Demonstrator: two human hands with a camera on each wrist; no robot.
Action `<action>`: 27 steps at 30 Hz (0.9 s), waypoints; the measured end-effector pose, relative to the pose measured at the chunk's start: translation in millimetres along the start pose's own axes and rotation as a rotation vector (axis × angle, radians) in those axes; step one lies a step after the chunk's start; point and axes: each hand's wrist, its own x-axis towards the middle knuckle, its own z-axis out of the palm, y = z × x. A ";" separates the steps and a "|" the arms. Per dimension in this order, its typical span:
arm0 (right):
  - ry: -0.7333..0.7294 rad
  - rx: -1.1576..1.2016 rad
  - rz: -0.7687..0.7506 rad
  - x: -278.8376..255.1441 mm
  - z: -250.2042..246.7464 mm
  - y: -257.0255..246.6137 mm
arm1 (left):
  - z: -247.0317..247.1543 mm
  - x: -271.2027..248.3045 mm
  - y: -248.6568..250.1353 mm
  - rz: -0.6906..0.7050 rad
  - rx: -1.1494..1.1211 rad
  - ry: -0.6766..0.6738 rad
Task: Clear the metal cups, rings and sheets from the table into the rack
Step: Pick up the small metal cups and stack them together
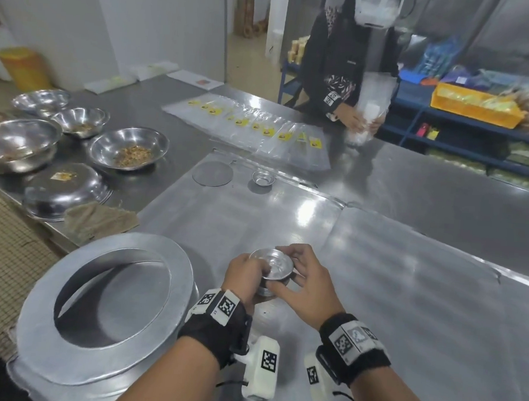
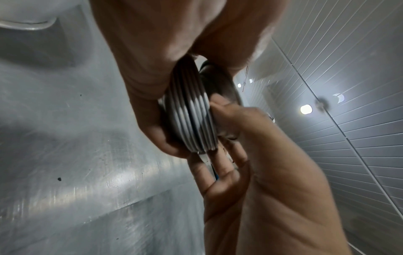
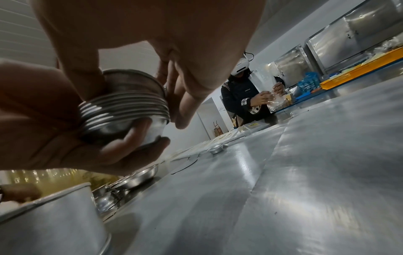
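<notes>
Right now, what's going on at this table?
A person holds a nested stack of cups in both hands above the table: the left hand grips it from below and the side, the right hand pinches the top rim. One more cup and a round sheet sit further off on the table. A large ring lies at the near left. Across the table another person handles a plastic bag.

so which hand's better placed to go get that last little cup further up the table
Right, probably. The left hand cradles the stack of cups from beneath, while the right hand only steadies its rim, so it could let go. The lone cup sits ahead, slightly left.
</notes>
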 end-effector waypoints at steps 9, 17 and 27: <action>-0.178 -0.022 0.067 16.8 -0.5 6.6 | -12.1 15.7 0.7 0.015 -0.033 0.045; -0.190 -0.427 0.140 71.0 2.3 49.3 | -21.5 42.9 12.8 0.015 -0.094 0.066; -0.177 -0.818 0.226 211.5 4.6 84.2 | -20.3 99.0 23.7 0.022 -0.140 0.203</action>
